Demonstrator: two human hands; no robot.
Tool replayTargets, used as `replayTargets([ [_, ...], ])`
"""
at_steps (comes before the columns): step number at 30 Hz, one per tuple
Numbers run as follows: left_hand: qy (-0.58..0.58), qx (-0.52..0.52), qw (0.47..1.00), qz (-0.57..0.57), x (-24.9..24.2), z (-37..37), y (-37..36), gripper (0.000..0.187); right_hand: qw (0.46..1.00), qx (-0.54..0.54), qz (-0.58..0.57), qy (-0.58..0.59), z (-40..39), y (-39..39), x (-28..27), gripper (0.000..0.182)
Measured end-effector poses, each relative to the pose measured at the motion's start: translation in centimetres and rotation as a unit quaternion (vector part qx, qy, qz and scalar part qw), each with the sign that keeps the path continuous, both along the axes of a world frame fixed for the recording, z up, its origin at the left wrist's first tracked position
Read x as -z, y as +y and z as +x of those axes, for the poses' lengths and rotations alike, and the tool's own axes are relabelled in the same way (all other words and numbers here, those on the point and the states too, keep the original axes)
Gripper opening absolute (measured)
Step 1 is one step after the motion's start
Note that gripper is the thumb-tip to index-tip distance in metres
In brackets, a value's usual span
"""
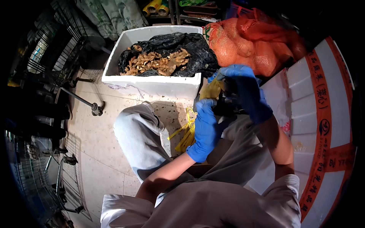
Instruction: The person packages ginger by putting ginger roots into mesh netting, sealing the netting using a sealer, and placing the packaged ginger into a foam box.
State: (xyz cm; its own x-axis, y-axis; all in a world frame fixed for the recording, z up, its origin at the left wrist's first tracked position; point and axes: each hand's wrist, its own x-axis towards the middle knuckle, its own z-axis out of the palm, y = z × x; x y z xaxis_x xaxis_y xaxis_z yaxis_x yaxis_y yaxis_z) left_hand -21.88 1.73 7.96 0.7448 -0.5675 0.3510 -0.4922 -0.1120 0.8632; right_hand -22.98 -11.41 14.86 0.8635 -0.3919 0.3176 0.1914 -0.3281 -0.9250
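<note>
Both my hands wear blue gloves and are raised in front of my knees. A yellow, slightly see-through bag [211,90], which looks like netting, is stretched between them. My left hand [206,131] is closed on its lower end. The curled fingers of my right hand [243,89] grip its upper end; what is inside the bag I cannot make out. Below, beside my left hand, hangs or lies a bunch of yellow strips [186,133]. Ahead stands a white foam box [152,85] with ginger [157,62] heaped on a black plastic bag [197,45].
Orange mesh sacks [243,43], filled with round things, lie at the back right. A white foam carton [304,87] with red printed tape stands close to my right. Wire carts [57,41] on wheels line the left. Small crumbs dot the tiled floor [100,133].
</note>
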Motion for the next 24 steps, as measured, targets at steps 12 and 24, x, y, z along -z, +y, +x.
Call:
replayTargets([
  [12, -0.132, -0.024, 0.99, -0.034, -1.3, 5.2, 1.2, 0.088, 0.981, -0.053, 0.129, 0.132, 1.7, 1.3, -5.4, 0.021],
  [24, 0.12, -0.039, 0.942, -0.312, -7.5, 10.8, 5.2, 0.016, 0.993, -0.102, 0.015, 0.05, -1.9, -0.3, -2.3, 0.017],
])
